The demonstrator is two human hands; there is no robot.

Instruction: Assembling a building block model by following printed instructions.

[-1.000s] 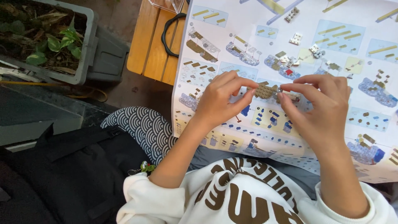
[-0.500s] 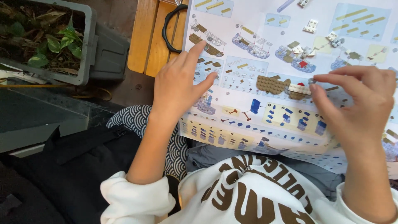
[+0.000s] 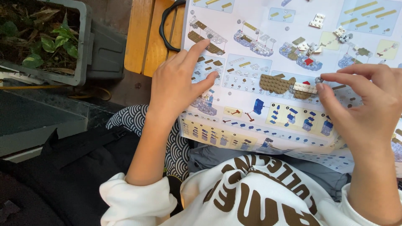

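A large printed building-instruction sheet (image 3: 251, 125) lies across my lap. On it rests a small brick assembly (image 3: 278, 83), tan with a white part at its right end. My right hand (image 3: 364, 104) pinches that right end between thumb and forefinger. My left hand (image 3: 176, 88) lies flat on the sheet's left part with fingers apart, holding nothing, a hand's width left of the assembly. Loose small pieces, among them a white plate (image 3: 317, 20) and grey bits (image 3: 341, 33), sit on the sheet farther up.
A wooden slatted bench (image 3: 144, 33) lies under the sheet's far left, with a black loop of strap (image 3: 165, 25) on it. A grey planter with green leaves (image 3: 46, 37) stands at the upper left. A black bag (image 3: 63, 167) lies at the lower left.
My left hand has let go of the assembly and moved left onto the sheet. The assembly now rests on the sheet with only my right hand at it.
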